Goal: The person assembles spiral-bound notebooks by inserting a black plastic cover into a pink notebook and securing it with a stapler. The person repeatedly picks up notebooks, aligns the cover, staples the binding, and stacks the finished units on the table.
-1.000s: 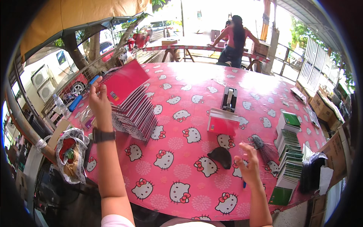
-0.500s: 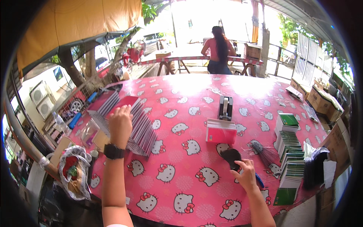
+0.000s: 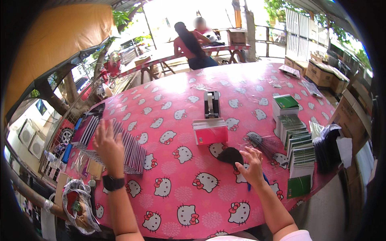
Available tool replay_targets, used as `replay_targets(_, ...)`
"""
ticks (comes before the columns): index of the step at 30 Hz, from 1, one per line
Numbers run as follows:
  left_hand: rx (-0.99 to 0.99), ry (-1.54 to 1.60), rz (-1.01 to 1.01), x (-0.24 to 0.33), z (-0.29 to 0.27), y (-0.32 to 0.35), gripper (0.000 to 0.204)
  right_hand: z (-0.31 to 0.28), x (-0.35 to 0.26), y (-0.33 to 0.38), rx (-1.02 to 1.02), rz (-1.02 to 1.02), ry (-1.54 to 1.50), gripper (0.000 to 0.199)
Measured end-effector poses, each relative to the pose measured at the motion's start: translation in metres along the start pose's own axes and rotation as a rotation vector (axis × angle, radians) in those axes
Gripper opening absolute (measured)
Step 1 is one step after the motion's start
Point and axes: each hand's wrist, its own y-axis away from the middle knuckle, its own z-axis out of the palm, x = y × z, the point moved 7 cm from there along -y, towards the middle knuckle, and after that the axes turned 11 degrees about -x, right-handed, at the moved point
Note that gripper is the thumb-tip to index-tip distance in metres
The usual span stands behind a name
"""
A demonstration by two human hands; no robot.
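My left hand (image 3: 107, 144), fingers spread, is over the top of a leaning row of spiral notebooks (image 3: 132, 154) on the left; whether it touches them I cannot tell. My right hand (image 3: 253, 166) hovers with curved, parted fingers beside a dark, rounded, soft-looking object (image 3: 230, 155) on the table. Part of something blue (image 3: 249, 186) shows under that hand. In the middle stands a small block of pink-covered notebooks (image 3: 210, 134), with a black tape dispenser (image 3: 211, 105) just behind it. A dotted, dark mesh-like bundle (image 3: 261, 143) lies right of my right hand.
The pink patterned tablecloth (image 3: 181, 205) covers the table. Green-covered notebooks (image 3: 299, 154) form a long row at the right, beside black wrapped material (image 3: 327, 152). A plastic bag (image 3: 80, 205) hangs at the left edge. Cardboard boxes (image 3: 321, 75) stand far right. Two people are at a back table.
The view has swung right, so the table things sit further left. My left hand's fingers have spread over the notebooks. A second person now shows at the back table.
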Motion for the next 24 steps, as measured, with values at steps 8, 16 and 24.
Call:
replay_targets(8, -0.176, 0.867, 0.632, 0.244, 0.062, 0.028, 0.022, -0.003, -0.002, -0.003, 0.108, -0.104, -0.136, 0.018)
replay_targets(16, -0.193, 0.895, 0.674, 0.279, 0.119, 0.031, 0.020, -0.003, 0.013, -0.009, 0.081, -0.047, -0.284, 0.018)
replay_targets(24, -0.550, 1.214, 0.452, 0.237, 0.106, 0.024, 0.008, -0.015, 0.004, -0.004, 0.139, -0.077, -0.326, 0.022)
